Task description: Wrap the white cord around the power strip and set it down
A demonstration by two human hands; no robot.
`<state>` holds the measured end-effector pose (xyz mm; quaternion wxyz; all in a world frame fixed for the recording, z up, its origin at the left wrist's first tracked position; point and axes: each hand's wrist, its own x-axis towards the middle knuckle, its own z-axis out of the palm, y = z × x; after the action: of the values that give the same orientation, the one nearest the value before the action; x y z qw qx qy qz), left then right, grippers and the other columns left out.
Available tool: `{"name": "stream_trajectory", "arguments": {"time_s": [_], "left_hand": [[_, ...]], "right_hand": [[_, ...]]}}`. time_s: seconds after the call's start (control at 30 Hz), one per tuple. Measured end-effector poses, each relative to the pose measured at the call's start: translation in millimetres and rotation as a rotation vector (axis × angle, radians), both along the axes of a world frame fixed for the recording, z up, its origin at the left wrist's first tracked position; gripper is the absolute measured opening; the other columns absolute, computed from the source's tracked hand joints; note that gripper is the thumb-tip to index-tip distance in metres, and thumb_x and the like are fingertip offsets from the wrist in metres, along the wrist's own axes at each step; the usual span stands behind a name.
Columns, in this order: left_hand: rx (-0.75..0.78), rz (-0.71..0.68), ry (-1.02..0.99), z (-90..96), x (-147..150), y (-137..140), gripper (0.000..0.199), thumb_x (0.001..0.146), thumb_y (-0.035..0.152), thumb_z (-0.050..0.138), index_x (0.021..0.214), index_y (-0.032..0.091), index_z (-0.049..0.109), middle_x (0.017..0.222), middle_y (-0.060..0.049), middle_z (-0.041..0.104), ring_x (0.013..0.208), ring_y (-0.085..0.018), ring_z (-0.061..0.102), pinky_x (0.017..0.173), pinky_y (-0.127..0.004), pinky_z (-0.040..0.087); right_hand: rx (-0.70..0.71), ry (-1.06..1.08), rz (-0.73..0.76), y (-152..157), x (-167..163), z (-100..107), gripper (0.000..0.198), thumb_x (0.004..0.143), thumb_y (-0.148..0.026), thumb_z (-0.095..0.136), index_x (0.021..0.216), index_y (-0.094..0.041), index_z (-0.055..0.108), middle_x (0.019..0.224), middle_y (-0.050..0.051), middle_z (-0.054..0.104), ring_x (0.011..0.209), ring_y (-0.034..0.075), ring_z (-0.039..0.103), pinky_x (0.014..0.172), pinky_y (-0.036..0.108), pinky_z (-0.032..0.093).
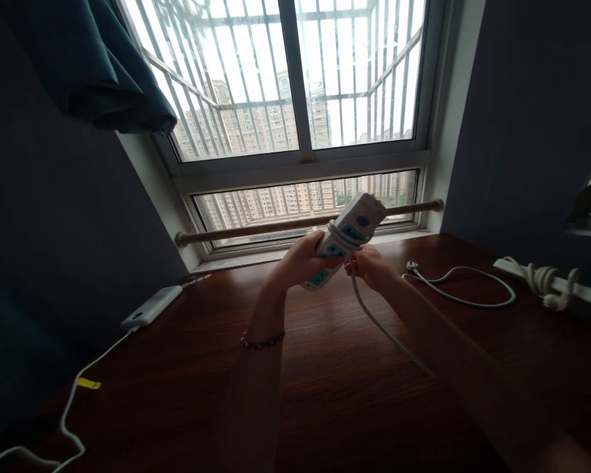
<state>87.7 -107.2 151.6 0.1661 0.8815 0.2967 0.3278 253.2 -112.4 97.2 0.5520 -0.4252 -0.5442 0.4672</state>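
Reddish-brown wood is shown by the table (305, 394), above which a white power strip (367, 213) is held at a tilt. It is gripped by the left hand (299, 260), curled around its body. By the right hand (375, 268), nearly closed, the cord (369, 313) appears to be pinched beside the strip. Several turns are already wrapped around the strip's middle; a length is left loose, partly hidden by the right forearm. A plug (412, 265) is seen beyond.

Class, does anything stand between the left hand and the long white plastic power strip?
Nothing visible does: the left hand grips the long white plastic power strip directly. The thin white cord is wound around the strip beside that hand.
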Motion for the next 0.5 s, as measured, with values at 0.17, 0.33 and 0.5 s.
{"name": "stream_trajectory", "arguments": {"time_s": [0.17,0.33,0.5], "left_hand": [[0.172,0.396,-0.034,-9.5,3.9,12.7,0.037,0.070,0.049,0.064,0.092,0.020,0.055,0.078,-0.001,0.063,0.071,-0.020,0.059,0.060,-0.026,0.039],[0.237,0.632,0.062,-10.5,-3.7,13.9,0.044,0.074,0.058,0.055,0.103,0.026,0.054,0.081,-0.004,0.066,0.076,-0.025,0.062,0.061,-0.028,0.038],[0.194,0.772,0.166,-8.5,-6.9,11.7,0.048,0.075,0.065,0.047,0.101,0.026,0.054,0.087,-0.007,0.067,0.084,-0.029,0.063,0.063,-0.030,0.039]], "right_hand": [[-0.121,-0.175,0.107,1.3,-14.4,-9.3,0.020,0.091,-0.039,0.038,0.091,-0.019,0.038,0.062,-0.001,0.055,0.054,0.013,0.059,0.056,0.030,0.052],[-0.022,-0.594,0.016,-2.1,-14.3,-8.2,0.019,0.080,-0.029,0.059,0.087,-0.017,0.045,0.054,-0.001,0.054,0.047,0.013,0.051,0.047,0.025,0.040],[0.265,-0.998,-0.201,-16.9,-8.7,5.8,0.012,0.086,-0.021,0.046,0.081,-0.015,0.055,0.083,0.014,0.064,0.076,0.023,0.060,0.060,0.030,0.036]]}}
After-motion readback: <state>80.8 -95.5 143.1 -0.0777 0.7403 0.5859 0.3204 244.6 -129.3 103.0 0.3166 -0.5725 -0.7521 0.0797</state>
